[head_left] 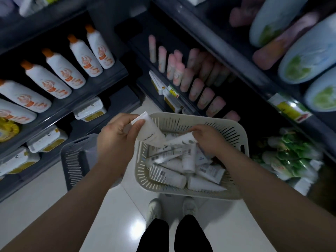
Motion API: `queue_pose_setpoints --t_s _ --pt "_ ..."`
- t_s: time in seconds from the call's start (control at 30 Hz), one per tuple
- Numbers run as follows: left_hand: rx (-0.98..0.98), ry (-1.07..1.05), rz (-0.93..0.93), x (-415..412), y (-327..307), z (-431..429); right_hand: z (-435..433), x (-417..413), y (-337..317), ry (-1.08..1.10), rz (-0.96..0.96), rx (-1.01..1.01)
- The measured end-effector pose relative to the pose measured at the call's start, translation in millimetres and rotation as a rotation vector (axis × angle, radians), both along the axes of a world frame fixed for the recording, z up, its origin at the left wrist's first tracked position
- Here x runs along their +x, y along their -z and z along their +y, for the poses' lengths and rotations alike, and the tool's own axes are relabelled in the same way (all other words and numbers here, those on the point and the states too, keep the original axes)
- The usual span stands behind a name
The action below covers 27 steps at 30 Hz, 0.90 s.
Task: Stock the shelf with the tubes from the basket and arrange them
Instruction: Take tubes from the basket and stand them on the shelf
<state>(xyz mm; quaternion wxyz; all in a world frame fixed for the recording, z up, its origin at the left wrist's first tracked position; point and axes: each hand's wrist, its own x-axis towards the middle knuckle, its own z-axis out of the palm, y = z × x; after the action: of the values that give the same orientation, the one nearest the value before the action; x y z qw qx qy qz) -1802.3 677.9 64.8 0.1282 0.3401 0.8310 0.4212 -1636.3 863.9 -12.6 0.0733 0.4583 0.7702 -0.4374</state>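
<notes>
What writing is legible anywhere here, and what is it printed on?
"FLORAL": on the white tube held by the left hand.
Second tube, in the right hand: unreadable.
Barcode digits on the tubes in the basket: too small to read.
Orange print on the white bottles: blurred.
Yellow shelf tags: blurred.

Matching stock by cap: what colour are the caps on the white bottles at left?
Orange; the caps show best in the head view.
</notes>
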Motion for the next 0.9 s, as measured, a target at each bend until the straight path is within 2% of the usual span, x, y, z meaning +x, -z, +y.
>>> queue_pose_setpoints --t_s 0.1,0.23,0.4,0.57,0.77,0.9 --pt "0.030 0.062 0.076 4.1 -26.7 9.5 2.4 24.0 -44.0 0.244 0.091 -0.106" --pt "0.088 0.149 0.053 16.2 -73.7 22.2 -7.5 69.5 -120.3 0.573 0.319 -0.182" --pt "0.157 0.268 0.185 41.7 -133.5 41.8 -26.1 127.1 -189.6 0.724 0.452 -0.054" --pt "0.226 0.383 0.240 91.7 -198.9 65.3 -41.7 186.8 -255.7 0.878 0.530 0.012" --pt "0.324 0.492 0.253 180.8 -266.5 81.7 -57.4 286.7 -323.7 0.883 0.695 -0.005" --pt "0.411 0.577 0.234 249.9 -299.9 86.3 -73.2 355.3 -362.5 0.884 0.873 -0.037"
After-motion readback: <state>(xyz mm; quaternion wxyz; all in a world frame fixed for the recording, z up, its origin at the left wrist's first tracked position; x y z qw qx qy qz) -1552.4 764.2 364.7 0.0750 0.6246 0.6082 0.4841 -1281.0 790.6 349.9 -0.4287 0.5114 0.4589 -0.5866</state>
